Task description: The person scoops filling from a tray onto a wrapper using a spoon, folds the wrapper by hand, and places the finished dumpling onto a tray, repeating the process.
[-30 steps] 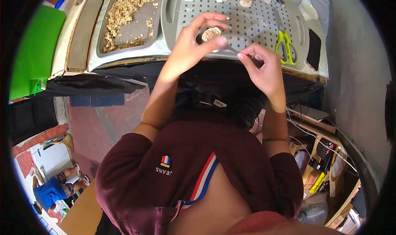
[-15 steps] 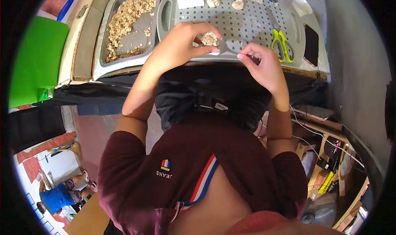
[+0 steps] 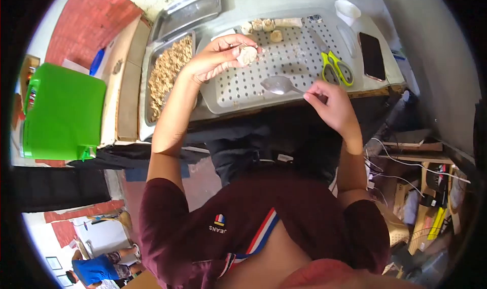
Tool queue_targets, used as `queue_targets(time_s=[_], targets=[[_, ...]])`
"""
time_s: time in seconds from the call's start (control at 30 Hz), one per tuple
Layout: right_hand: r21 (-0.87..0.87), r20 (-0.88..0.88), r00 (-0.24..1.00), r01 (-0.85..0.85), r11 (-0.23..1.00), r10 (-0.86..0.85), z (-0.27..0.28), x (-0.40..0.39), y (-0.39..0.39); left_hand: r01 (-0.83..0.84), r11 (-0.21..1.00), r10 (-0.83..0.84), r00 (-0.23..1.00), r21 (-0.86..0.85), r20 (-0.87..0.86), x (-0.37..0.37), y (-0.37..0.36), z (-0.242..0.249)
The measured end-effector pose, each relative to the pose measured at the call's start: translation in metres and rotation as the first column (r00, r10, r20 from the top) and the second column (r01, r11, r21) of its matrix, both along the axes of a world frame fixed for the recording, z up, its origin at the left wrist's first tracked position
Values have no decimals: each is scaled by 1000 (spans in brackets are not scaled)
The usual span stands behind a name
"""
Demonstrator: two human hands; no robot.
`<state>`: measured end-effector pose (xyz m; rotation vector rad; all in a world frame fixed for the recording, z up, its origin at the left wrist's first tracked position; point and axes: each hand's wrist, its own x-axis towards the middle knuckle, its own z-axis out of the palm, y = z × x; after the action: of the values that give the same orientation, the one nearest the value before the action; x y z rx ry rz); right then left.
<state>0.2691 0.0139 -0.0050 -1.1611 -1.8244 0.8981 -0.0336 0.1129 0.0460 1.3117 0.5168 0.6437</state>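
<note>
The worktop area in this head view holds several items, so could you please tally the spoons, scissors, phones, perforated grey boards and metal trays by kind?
Spoon: 1, in the right hand
Scissors: 1 pair
Phone: 1
Perforated grey board: 1
Metal trays: 2, the front tray and the rear tray
Total: 6

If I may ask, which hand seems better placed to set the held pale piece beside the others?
Probably the left hand: it holds the pale piece near the other pieces on the perforated board, while the right hand is farther off, holding the spoon.
</note>
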Motion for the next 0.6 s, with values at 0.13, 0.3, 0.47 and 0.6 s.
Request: queue_targets(time_s=[0.13,0.3,0.47,0.6], targets=[[-27,-71,996,47,999,-49,1,19,-11,11,1000,-11,1000,15,-9,9,14,6],[-36,-61,986,154,987,-156,-10,35,-19,-47,928,202,897,369,-394,25,37,12],[-29,-66,978,197,980,-199,-16,36,-24,239,529,545,640,814,-542,42,60,-6],[-33,-54,977,206,978,-208,-15,37,-25,342,396,628,576,852,-523,53,65,-34]])
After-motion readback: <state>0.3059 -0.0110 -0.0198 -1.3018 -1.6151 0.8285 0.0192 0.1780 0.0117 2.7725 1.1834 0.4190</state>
